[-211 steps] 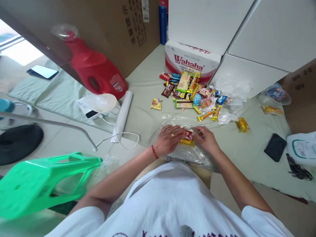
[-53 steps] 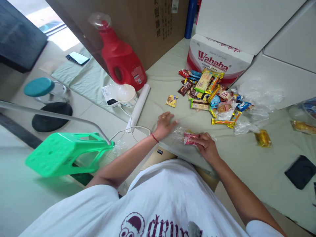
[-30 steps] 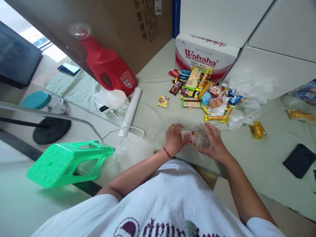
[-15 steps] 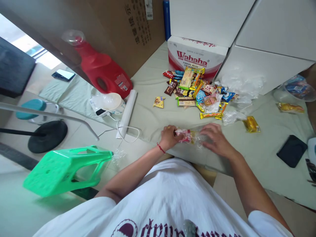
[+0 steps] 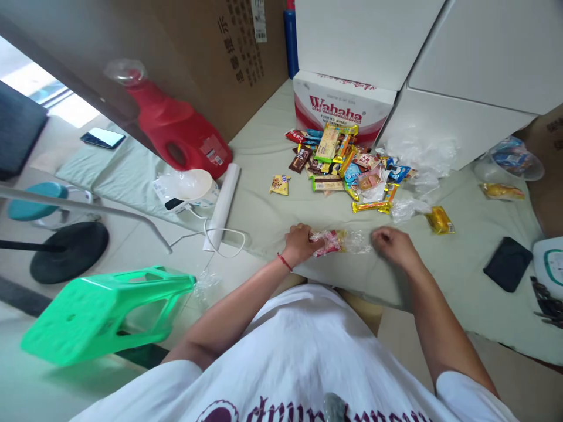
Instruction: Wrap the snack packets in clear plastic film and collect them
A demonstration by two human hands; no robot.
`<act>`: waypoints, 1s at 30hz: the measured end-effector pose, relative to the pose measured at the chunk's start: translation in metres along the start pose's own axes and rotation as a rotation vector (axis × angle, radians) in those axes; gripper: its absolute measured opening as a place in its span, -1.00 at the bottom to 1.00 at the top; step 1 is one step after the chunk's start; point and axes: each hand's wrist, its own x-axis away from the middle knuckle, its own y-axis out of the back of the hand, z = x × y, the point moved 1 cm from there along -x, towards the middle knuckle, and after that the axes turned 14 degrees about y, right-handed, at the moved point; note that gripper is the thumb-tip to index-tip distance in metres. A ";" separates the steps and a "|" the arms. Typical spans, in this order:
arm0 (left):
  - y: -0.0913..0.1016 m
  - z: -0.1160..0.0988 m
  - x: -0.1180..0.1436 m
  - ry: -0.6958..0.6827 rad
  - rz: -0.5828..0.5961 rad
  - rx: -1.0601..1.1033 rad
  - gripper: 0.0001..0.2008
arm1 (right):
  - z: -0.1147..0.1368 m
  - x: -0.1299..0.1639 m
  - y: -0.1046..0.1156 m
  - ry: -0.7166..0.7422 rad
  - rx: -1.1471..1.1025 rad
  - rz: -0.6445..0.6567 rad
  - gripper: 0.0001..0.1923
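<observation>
At your far left a teal stool (image 5: 37, 201) is crossed by a grey bar cut off by the edge, and a green stool (image 5: 73, 322) lies tipped over. The red bottle (image 5: 176, 129) leans to the left, and a paper cup (image 5: 206, 190) has its mouth mostly covered by clear plastic, beside a white roll (image 5: 222, 208). On the pale green cloth (image 5: 255, 220), your left hand (image 5: 299, 243) has a closed hold on the near end of a red-and-white packet (image 5: 328, 242), hiding that end; glare on the clear film (image 5: 357, 241) blurs the yellow part beside it. Behind it, overlapping wrappers in the snack pile (image 5: 347, 170) hide one another and the foot of the Wahaha box (image 5: 338, 108). Your right hand (image 5: 393, 245) is curled near the film's right end; you cannot tell whether its grip pinches any. Farther right are a golden packet (image 5: 440, 220), a black flat object (image 5: 508, 264) and a white container (image 5: 552, 261), cut off by the edge.
</observation>
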 end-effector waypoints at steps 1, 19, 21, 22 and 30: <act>-0.001 0.000 0.000 -0.003 -0.002 0.001 -0.62 | 0.004 -0.005 0.005 0.075 0.053 -0.069 -0.73; -0.007 0.007 0.000 -0.043 -0.045 0.025 -0.66 | 0.028 -0.058 0.028 0.483 0.016 0.113 -0.67; -0.006 0.006 0.001 -0.034 -0.048 0.022 -0.65 | 0.037 -0.062 0.008 0.540 0.011 0.197 -0.64; -0.005 0.006 0.001 -0.028 -0.046 0.020 -0.64 | 0.040 -0.066 -0.001 0.566 0.007 0.222 -0.70; -0.004 0.006 0.000 -0.027 -0.020 0.037 -0.62 | 0.070 -0.064 0.024 0.693 0.101 0.269 -0.65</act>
